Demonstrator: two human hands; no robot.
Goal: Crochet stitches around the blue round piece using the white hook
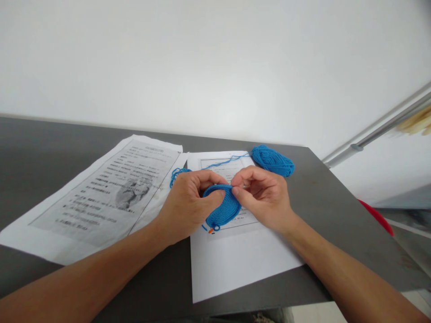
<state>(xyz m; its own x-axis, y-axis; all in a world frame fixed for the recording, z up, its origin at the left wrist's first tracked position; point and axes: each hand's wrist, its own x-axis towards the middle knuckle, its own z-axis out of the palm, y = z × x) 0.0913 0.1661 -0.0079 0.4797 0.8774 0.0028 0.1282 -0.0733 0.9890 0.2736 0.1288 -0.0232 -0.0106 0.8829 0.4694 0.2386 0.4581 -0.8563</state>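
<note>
A round blue crocheted piece is held up over a printed sheet, between both hands. My left hand grips its left side, thumb across the front and fingers behind. My right hand pinches the upper right edge between thumb and forefinger; whether a hook or yarn is also in that pinch I cannot tell. At the lower edge hangs a small blue loop, with a little orange thing beside it. Behind the hands, a strand of blue yarn runs across the sheet to a blue yarn skein.
Two printed sheets lie on the dark grey table: one under the hands, another with a grey picture at left. Loose blue yarn is bunched behind my left hand. A white wall borders the back; something red shows at right.
</note>
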